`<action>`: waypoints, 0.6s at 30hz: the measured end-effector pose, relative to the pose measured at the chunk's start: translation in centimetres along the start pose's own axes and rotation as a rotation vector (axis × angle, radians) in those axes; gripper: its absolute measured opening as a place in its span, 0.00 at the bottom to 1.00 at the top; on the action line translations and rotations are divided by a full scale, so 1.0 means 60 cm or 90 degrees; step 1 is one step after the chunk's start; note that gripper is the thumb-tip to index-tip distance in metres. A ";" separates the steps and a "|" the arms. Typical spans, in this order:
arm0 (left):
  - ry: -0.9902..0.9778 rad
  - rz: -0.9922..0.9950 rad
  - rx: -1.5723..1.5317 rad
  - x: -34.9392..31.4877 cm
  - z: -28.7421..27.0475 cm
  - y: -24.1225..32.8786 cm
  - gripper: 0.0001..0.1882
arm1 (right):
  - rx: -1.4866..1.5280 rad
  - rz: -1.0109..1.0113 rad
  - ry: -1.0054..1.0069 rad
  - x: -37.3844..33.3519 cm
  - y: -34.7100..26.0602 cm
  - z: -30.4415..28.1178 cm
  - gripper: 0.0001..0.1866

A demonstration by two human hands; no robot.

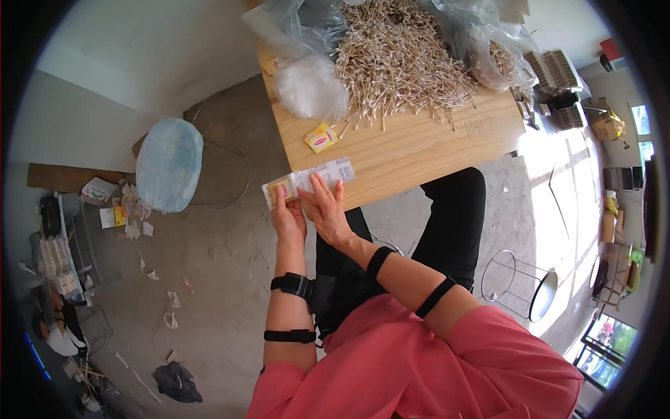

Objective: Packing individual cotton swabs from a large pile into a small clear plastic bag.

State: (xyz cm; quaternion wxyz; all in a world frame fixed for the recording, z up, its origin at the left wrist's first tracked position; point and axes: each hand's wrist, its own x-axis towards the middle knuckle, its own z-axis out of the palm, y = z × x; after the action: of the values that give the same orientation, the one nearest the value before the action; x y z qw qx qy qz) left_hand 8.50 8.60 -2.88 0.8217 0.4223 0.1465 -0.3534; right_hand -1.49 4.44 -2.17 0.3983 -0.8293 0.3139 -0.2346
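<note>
A flat, see-through packet of cotton swabs [342, 170] lies across the near left corner of the wooden table. Its printed right end rests on the wood, while its left end, with a row of yellowish sticks showing, juts past the edge. My left hand [287, 222] grips that left end from below, a finger laid over the front. On the middle of the packet my right hand [328, 215] presses with its fingers stretched and slightly apart. Farther up the table is a big heap of loose cotton swabs [398, 63]. Between heap and packet sits a small yellow printed card [321, 138].
Clear plastic bags [312, 87] lie left of the heap, and a bag of swabs [492, 59] stands on its right. A blue-topped stool [169, 165] is on the left; a round metal-legged stool [543, 296] is on the right. Paper scraps and a black bag [177, 381] litter the floor.
</note>
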 end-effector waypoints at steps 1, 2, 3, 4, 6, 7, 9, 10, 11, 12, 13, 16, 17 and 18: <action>0.018 -0.015 -0.011 0.002 -0.006 0.004 0.19 | -0.063 -0.038 -0.018 0.004 -0.005 -0.002 0.31; 0.037 -0.029 -0.021 0.004 -0.011 0.008 0.20 | -0.062 -0.038 -0.014 0.004 -0.007 -0.010 0.31; 0.013 -0.024 -0.005 0.006 -0.015 0.010 0.21 | 0.025 -0.009 -0.045 0.001 -0.007 -0.023 0.31; 0.010 -0.025 -0.005 0.006 -0.012 0.010 0.21 | 0.109 0.020 -0.076 -0.003 -0.004 -0.035 0.31; 0.004 -0.004 -0.039 0.007 -0.008 0.010 0.24 | 0.220 0.075 -0.019 -0.011 0.000 -0.053 0.32; 0.000 -0.006 -0.039 0.006 -0.001 0.008 0.24 | 0.331 0.131 0.038 -0.015 0.006 -0.069 0.32; 0.004 0.016 -0.029 0.005 0.000 0.011 0.26 | 0.317 0.141 0.019 -0.027 0.010 -0.106 0.33; 0.001 0.016 -0.030 0.004 0.001 0.010 0.26 | 0.299 0.148 0.005 -0.031 0.011 -0.129 0.34; 0.000 0.021 -0.031 0.006 -0.003 0.011 0.26 | 0.302 0.146 0.002 -0.036 0.014 -0.145 0.34; -0.001 0.027 -0.033 0.009 -0.008 0.012 0.27 | 0.303 0.142 0.000 -0.040 0.017 -0.161 0.34; -0.002 0.028 -0.034 0.011 -0.010 0.012 0.27 | 0.299 0.154 -0.002 -0.046 0.022 -0.179 0.34; 0.013 0.039 -0.080 0.019 -0.034 0.025 0.26 | 0.288 0.173 -0.014 -0.066 0.043 -0.213 0.35; 0.012 0.050 -0.101 0.023 -0.051 0.037 0.26 | 0.290 0.168 -0.032 -0.071 0.045 -0.221 0.33; 0.011 0.062 -0.121 0.027 -0.069 0.052 0.25 | 0.292 0.163 -0.050 -0.075 0.045 -0.224 0.32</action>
State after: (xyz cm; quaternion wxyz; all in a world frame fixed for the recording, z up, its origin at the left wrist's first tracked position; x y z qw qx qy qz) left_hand 12.08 12.40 -4.37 0.8732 0.3517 0.1655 -0.2940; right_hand -14.10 -0.60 2.70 0.6143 -0.6793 0.3389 -0.2154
